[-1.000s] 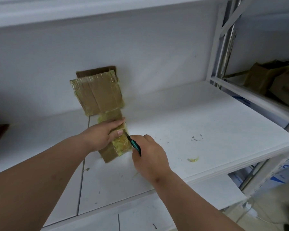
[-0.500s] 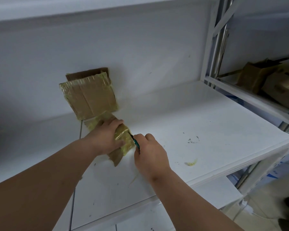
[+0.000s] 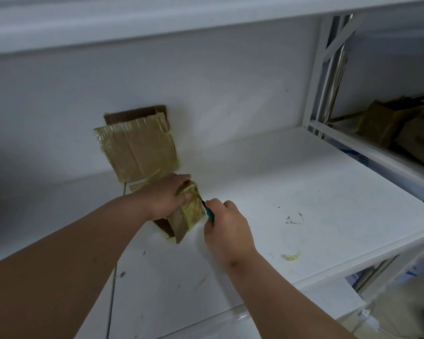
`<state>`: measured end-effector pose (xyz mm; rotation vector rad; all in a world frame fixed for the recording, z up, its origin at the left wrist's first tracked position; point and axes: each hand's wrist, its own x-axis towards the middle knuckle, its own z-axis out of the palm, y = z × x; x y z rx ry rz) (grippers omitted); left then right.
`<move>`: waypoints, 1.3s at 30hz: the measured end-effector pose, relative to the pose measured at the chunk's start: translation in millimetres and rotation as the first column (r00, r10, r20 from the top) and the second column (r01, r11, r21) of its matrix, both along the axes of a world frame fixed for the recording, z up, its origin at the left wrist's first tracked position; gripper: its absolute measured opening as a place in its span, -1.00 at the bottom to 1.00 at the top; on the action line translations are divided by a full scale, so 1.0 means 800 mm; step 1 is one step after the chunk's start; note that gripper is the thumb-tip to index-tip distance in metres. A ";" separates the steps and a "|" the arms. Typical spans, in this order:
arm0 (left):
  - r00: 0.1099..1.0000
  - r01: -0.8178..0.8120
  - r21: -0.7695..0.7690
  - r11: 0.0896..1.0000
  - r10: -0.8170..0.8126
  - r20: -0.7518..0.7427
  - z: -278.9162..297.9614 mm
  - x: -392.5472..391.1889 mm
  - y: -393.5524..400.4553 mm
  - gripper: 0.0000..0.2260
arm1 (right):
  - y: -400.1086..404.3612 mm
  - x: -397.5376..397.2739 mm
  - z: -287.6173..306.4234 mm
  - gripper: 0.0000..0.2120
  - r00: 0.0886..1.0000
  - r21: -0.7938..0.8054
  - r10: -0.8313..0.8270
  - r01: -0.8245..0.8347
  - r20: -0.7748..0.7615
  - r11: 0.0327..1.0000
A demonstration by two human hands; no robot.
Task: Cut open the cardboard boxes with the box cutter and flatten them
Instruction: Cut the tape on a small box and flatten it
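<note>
A small cardboard box (image 3: pixel 184 217) wrapped in yellowish tape lies on the white shelf (image 3: pixel 304 192). My left hand (image 3: pixel 168 198) grips it from above, fingers curled over its top edge. My right hand (image 3: pixel 227 228) holds a green-handled box cutter (image 3: pixel 207 211), whose dark blade tip touches the box's right side. Behind them, flattened taped cardboard (image 3: pixel 137 148) leans upright against the back wall.
A scrap of yellow tape (image 3: pixel 291 257) and dark scuffs (image 3: pixel 293 220) lie on the shelf to the right. Several more cardboard boxes (image 3: pixel 397 126) sit on the neighbouring rack at the far right, behind a white upright post (image 3: pixel 321 77).
The small box has turned and stands more upright under my left hand. The cutter stays at its right side, blade now higher on the box edge. The camera view shifted slightly.
</note>
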<state>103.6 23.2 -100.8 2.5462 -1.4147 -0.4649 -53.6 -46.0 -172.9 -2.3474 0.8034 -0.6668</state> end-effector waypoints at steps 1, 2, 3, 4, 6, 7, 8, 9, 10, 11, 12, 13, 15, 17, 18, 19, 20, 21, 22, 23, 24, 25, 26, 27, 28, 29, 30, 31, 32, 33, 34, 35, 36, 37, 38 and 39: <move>1.000 -0.004 -0.011 1.000 0.004 -0.011 0.001 0.000 -0.001 -0.48 | 0.001 0.000 0.000 -0.64 1.000 0.021 -0.001 0.001 0.012 1.000; 1.000 -0.007 -0.019 1.000 0.006 -0.019 0.002 0.000 -0.001 -0.48 | 0.001 0.000 0.000 -0.64 1.000 0.037 0.000 -0.001 0.021 0.999; 1.000 -0.008 -0.026 1.000 0.007 -0.025 0.003 -0.001 -0.002 -0.48 | 0.002 0.000 0.000 -0.64 1.000 0.047 0.001 -0.002 0.027 0.999; 1.000 -0.008 -0.031 0.999 0.007 -0.027 0.004 -0.001 -0.003 -0.48 | 0.002 0.001 -0.001 -0.64 1.000 0.054 0.001 -0.003 0.028 0.999; 1.000 -0.007 -0.037 0.999 0.006 -0.018 0.005 -0.001 -0.004 -0.48 | 0.002 0.001 -0.002 -0.64 1.000 0.061 0.003 -0.004 0.016 0.998; 1.000 -0.008 -0.039 0.999 0.007 -0.015 0.005 -0.002 -0.004 -0.49 | 0.001 0.000 -0.003 -0.64 1.000 0.061 0.005 -0.005 0.003 0.998; 1.000 -0.012 -0.041 0.999 0.011 -0.015 0.005 -0.003 -0.004 -0.49 | 0.001 -0.001 -0.003 -0.64 1.000 0.063 0.007 -0.006 -0.015 0.998; 1.000 -0.014 -0.040 0.999 0.013 -0.015 0.005 -0.003 -0.004 -0.48 | 0.000 -0.002 -0.004 -0.63 0.999 0.064 0.009 -0.007 -0.037 0.998; 1.000 -0.012 -0.036 0.999 0.012 -0.014 0.005 -0.004 -0.005 -0.48 | 0.000 -0.003 -0.004 -0.64 0.998 0.065 0.009 -0.005 -0.061 0.998; 1.000 -0.009 -0.031 0.999 0.009 -0.010 0.004 -0.004 -0.005 -0.48 | -0.002 -0.004 -0.004 -0.65 0.997 0.065 0.011 -0.005 -0.083 0.998; 1.000 -0.007 -0.026 1.000 0.007 -0.003 0.004 -0.005 -0.005 -0.48 | -0.003 -0.004 -0.003 -0.66 0.995 0.068 0.014 -0.007 -0.103 0.998; 1.000 -0.003 -0.021 1.000 0.003 0.009 0.004 -0.005 -0.005 -0.48 | -0.004 -0.004 -0.003 -0.66 0.993 0.076 0.017 -0.008 -0.116 0.997; 0.999 0.009 -0.005 1.000 -0.009 0.031 0.000 -0.005 -0.005 -0.48 | -0.005 -0.006 -0.002 -0.65 0.990 0.097 0.034 -0.020 -0.139 0.995; 0.998 0.024 0.027 0.999 -0.026 0.052 -0.006 -0.009 -0.004 -0.48 | -0.005 -0.010 -0.001 -0.65 0.985 0.121 0.054 -0.035 -0.163 0.992; 0.998 0.029 0.038 0.999 -0.031 0.063 -0.009 -0.011 -0.004 -0.48 | -0.006 -0.012 0.000 -0.66 0.982 0.135 0.063 -0.039 -0.179 0.990; 0.997 0.026 0.032 0.999 -0.029 0.073 -0.010 -0.012 -0.003 -0.48 | -0.007 -0.015 0.000 -0.67 0.977 0.147 0.071 -0.041 -0.202 0.988; 0.997 0.009 0.004 1.000 -0.009 0.075 -0.009 -0.012 -0.003 -0.49 | -0.008 -0.017 0.001 -0.68 0.969 0.156 0.082 -0.046 -0.231 0.987; 0.997 -0.020 -0.033 0.999 0.022 0.068 -0.004 -0.010 -0.002 -0.49 | -0.008 -0.019 0.001 -0.68 0.961 0.163 0.093 -0.051 -0.261 0.985; 0.997 -0.043 -0.055 0.998 0.046 0.057 0.003 -0.006 0.000 -0.50 | -0.008 -0.020 0.002 -0.69 0.955 0.168 0.099 -0.053 -0.281 0.984; 0.997 -0.051 -0.053 0.997 0.054 0.048 0.011 -0.002 0.002 -0.49 | -0.008 -0.021 0.002 -0.69 0.951 0.166 0.101 -0.053 -0.291 0.985; 0.998 -0.053 -0.034 0.998 0.054 0.037 0.018 0.001 0.006 -0.49 | -0.007 -0.022 0.002 -0.69 0.951 0.162 0.098 -0.052 -0.293 0.985; 0.998 -0.053 -0.017 0.998 0.054 0.023 0.023 0.004 0.010 -0.49 | -0.005 -0.022 0.003 -0.69 0.955 0.156 0.089 -0.046 -0.284 0.987; 0.999 -0.053 -0.008 0.999 0.053 0.009 0.025 0.004 0.014 -0.48 | -0.004 -0.022 0.003 -0.69 0.962 0.150 0.071 -0.032 -0.263 0.988; 0.999 -0.053 -0.006 0.999 0.053 -0.005 0.025 0.001 0.016 -0.48 | -0.002 -0.024 0.004 -0.69 0.973 0.135 0.043 -0.012 -0.227 0.991; 0.999 -0.051 -0.008 0.999 0.051 -0.010 0.024 -0.003 0.017 -0.48 | -0.001 -0.024 0.005 -0.69 0.984 0.110 0.012 0.007 -0.176 0.994; 0.999 -0.046 -0.011 0.999 0.046 -0.005 0.021 -0.006 0.018 -0.48 | 0.001 -0.024 0.007 -0.70 0.994 0.080 -0.010 0.019 -0.112 0.997; 0.999 -0.041 -0.015 0.999 0.041 0.006 0.019 -0.009 0.018 -0.49 | 0.002 -0.023 0.008 -0.71 0.999 0.053 -0.012 0.014 -0.045 0.998; 0.999 -0.039 -0.020 0.999 0.039 0.015 0.018 -0.012 0.019 -0.49 | 0.004 -0.022 0.010 -0.72 1.000 0.029 0.003 -0.004 0.012 1.000; 0.999 -0.038 -0.020 0.999 0.039 0.022 0.019 -0.014 0.019 -0.49 | 0.005 -0.020 0.011 -0.73 0.999 0.011 0.023 -0.024 0.048 1.000; 0.999 -0.038 -0.016 0.999 0.039 0.026 0.021 -0.015 0.020 -0.49 | 0.006 -0.017 0.013 -0.74 0.997 0.001 0.037 -0.037 0.062 0.999; 0.999 -0.038 -0.009 0.999 0.038 0.026 0.022 -0.015 0.020 -0.49 | 0.006 -0.015 0.014 -0.75 0.997 -0.001 0.043 -0.043 0.057 0.999; 0.999 -0.040 -0.003 0.999 0.040 0.021 0.023 -0.016 0.021 -0.49 | 0.006 -0.013 0.014 -0.75 0.998 -0.001 0.047 -0.047 0.043 0.999; 0.999 -0.043 -0.001 0.999 0.043 0.014 0.023 -0.016 0.022 -0.49 | 0.007 -0.011 0.014 -0.74 0.998 -0.002 0.049 -0.049 0.027 0.999; 0.999 -0.046 -0.001 0.999 0.046 0.009 0.023 -0.016 0.022 -0.49 | 0.007 -0.011 0.012 -0.74 0.999 -0.005 0.050 -0.050 0.015 0.999; 0.999 -0.049 -0.003 0.999 0.049 0.008 0.024 -0.017 0.023 -0.49 | 0.008 -0.011 0.010 -0.74 0.999 -0.005 0.048 -0.048 0.006 0.999; 0.999 -0.053 -0.004 0.999 0.053 0.009 0.024 -0.018 0.023 -0.49 | 0.010 -0.011 0.008 -0.73 0.999 -0.001 0.044 -0.044 0.000 0.999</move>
